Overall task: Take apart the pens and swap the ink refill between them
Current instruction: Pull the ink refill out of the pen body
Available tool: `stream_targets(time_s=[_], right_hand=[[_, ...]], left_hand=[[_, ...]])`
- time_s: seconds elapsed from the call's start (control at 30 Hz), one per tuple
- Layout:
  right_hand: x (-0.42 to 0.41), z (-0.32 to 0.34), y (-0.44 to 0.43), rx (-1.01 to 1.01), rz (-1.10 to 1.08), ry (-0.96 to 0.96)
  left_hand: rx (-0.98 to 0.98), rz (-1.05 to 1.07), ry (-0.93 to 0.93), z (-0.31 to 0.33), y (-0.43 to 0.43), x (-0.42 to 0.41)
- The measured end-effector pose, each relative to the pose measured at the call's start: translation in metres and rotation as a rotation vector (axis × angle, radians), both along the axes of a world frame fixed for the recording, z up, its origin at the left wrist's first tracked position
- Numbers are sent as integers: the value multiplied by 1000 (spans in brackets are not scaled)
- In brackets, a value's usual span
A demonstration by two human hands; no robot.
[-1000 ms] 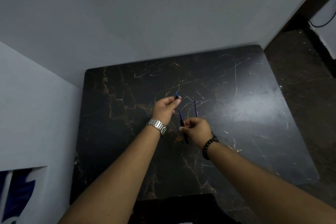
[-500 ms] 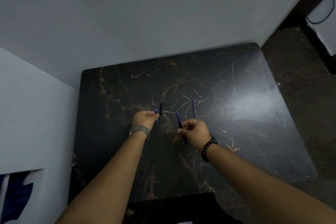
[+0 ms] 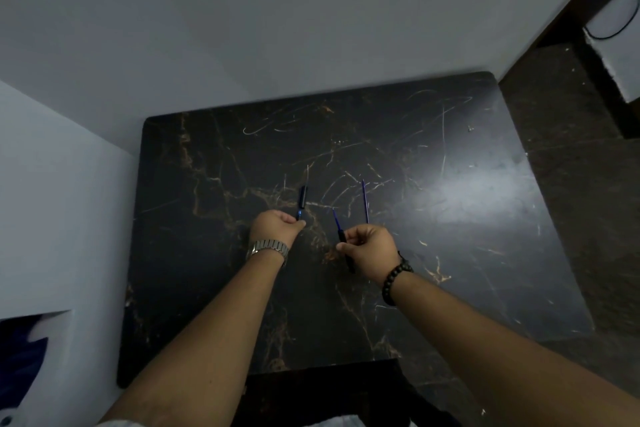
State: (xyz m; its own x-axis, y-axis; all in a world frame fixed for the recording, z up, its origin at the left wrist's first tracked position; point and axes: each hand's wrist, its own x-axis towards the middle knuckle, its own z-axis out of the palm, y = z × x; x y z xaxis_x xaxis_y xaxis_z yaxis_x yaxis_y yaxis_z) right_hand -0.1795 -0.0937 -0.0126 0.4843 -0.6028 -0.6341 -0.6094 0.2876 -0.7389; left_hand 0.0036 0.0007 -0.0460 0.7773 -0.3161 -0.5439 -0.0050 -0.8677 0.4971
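My left hand [image 3: 277, 226], wearing a silver watch, is low over the dark marble table [image 3: 450, 253]. Its fingertips pinch the blue near end of a short black pen piece [image 3: 302, 197], which points away from me and seems to rest on the table. To the right, my right hand [image 3: 372, 246], with a bead bracelet, grips a black pen barrel [image 3: 346, 250]; a blue refill [image 3: 335, 217] sticks out of its far end. A second, loose blue refill [image 3: 364, 201] stands up from the same hand. The two hands are apart.
Grey walls close the table in at the back and left. A dark floor [image 3: 571, 184] runs along the right, with a white block and black cable [image 3: 620, 31] at the top right. A dark seat edge [image 3: 322, 388] lies just below the table's near side.
My left hand has come down and moved left from beside the right hand, bringing the short pen piece to the table. My right hand has kept its hold and barely shifted.
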Motion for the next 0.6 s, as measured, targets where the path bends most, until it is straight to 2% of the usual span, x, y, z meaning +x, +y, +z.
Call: stream_targets(time_s=[0.1,0.2,0.33,0.4,0.6], right_hand=[[0,2,-1,1,-2,-7],[0,3,-3,7,-11,-14],[0,3,-6,31,-14,-41],[0,4,-7,40,-11,-50],[5,7,-4,19,-24,-49]], left_hand=[[-31,-8,-42,5,4,-4],[-225,-21,-75,11,6,-15],[-467,-148,181,22,-3,-38],[-493,-152,247,26,-9,-47],[-503,-10,233,29,-20,-55]])
